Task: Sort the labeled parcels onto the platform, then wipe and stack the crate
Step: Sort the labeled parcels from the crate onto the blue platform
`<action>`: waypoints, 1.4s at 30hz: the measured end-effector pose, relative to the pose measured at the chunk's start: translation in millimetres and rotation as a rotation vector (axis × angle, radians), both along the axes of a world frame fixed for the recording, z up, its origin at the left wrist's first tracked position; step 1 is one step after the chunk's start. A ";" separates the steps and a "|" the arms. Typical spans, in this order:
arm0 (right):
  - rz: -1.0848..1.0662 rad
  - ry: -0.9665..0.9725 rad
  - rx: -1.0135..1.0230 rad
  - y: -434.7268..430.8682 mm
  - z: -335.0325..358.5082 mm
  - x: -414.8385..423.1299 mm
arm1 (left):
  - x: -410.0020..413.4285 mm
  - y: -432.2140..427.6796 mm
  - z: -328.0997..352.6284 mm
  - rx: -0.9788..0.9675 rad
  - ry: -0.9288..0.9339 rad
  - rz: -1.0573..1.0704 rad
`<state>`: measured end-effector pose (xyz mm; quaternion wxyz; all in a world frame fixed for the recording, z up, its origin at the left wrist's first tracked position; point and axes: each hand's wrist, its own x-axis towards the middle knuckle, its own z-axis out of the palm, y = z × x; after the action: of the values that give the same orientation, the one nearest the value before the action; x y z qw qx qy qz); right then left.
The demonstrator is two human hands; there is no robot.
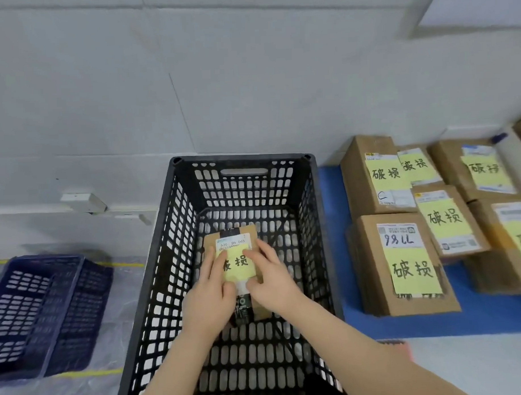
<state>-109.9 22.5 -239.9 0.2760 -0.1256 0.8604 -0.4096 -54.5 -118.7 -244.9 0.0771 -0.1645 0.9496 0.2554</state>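
From the head view, a tall black slatted crate point(178, 259) stands on the floor against a pale wall, its near end cut off by the bottom of the frame. One small brown parcel point(232, 242) lies on the crate's floor. The left hand point(211, 290) and right hand point(271, 282) reach down inside and grasp it from either side, fingers curled over its top. The hands cover much of the parcel, and the left fingers hide part of its yellow note point(241, 266). Right of the crate lies a blue platform point(493, 316) carrying labeled boxes point(403, 263) packed close together, the farthest cut off at the frame edge. To the left, nested blue crates point(45, 317) rest on clear plastic sheeting point(68, 393). A reddish thing point(401, 344) beside the right forearm is too blurred to identify.
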 end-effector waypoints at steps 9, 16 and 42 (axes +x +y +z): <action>-0.148 0.312 -0.283 36.6 96.5 27.6 | 8.2 25.5 115.7 -0.191 0.404 -0.084; -0.248 0.455 -0.426 104.4 160.9 40.2 | 12.1 101.6 196.3 -0.284 0.593 -0.140; -0.386 0.605 -0.200 455.5 183.5 -66.8 | -102.2 440.9 195.1 -0.056 0.524 -0.361</action>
<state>-176.7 478.0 -56.4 -0.0870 -0.1029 0.8665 -0.4806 -156.7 322.3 -49.9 -0.1306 0.0761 0.9576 0.2452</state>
